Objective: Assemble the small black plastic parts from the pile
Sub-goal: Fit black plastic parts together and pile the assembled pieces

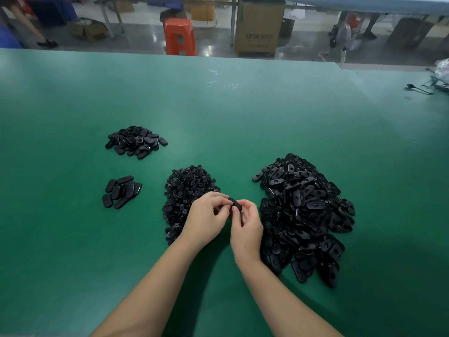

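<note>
Fingertips (235, 208) of both hands meet on one small black oval part (235, 203), held up just above the green mat between two heaps. The left hand (207, 216) curls round its near end, thumb and forefinger pinching; the right hand (246, 223) pinches the other end, its remaining fingers folded loosely under. The piece looks smooth, matte plastic, rounded at both ends.

Just beyond the left hand lies a heap of tiny round black pieces (187, 195), knobbly and glinting. To the right spreads the large pile of oval shells (303, 212), many showing a hole or recess in the face. Further left sit a small cluster of plain ovals (121, 192) and, behind it, a mixed small mound (136, 142).

The table (218, 105) is covered in a green, faintly scuffed mat. Past its far edge stand an orange plastic stool (179, 36) and a cardboard box (258, 26).
</note>
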Motion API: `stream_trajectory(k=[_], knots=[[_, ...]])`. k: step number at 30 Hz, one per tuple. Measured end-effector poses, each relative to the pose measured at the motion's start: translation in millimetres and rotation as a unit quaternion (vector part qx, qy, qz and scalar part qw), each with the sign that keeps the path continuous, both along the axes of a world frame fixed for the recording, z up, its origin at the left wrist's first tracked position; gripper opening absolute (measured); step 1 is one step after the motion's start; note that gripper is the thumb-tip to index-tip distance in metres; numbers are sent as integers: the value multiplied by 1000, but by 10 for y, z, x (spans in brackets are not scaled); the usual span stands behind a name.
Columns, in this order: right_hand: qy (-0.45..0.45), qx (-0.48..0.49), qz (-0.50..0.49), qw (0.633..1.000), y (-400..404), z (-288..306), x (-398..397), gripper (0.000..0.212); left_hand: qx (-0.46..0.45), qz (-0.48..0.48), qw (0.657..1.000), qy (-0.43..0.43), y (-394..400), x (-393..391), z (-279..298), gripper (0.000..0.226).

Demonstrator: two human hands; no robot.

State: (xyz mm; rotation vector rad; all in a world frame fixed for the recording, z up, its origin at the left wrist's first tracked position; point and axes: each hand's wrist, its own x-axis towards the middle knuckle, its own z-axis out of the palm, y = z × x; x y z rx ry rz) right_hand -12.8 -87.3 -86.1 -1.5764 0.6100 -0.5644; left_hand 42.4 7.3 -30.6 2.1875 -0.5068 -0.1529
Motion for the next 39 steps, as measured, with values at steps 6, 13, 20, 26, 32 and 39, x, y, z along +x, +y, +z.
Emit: stream_trajectory(k=[6, 13, 20, 26, 32, 39], knots=[[1, 11, -11, 1000, -14, 21, 12, 24, -7, -12, 1000, 2, -5, 5, -8, 14], [11, -7, 9, 1000, -22, 36, -1, 28, -4, 0, 997, 73, -44, 81, -10, 18], [22, -24, 26, 999, -25, 49, -19, 24, -3, -24, 994, 111, -10, 153, 35, 16], [43, -38, 52, 997, -40, 56, -13, 17, 35, -20, 994, 98, 14, 156, 104, 13], [65, -61, 76, 993, -18, 94, -45, 14, 55, -19, 993, 104, 36, 151, 138, 12], [81, -90, 99, 988, -26, 164, -66, 12, 45, -8, 993, 105, 63, 97, 114, 11]])
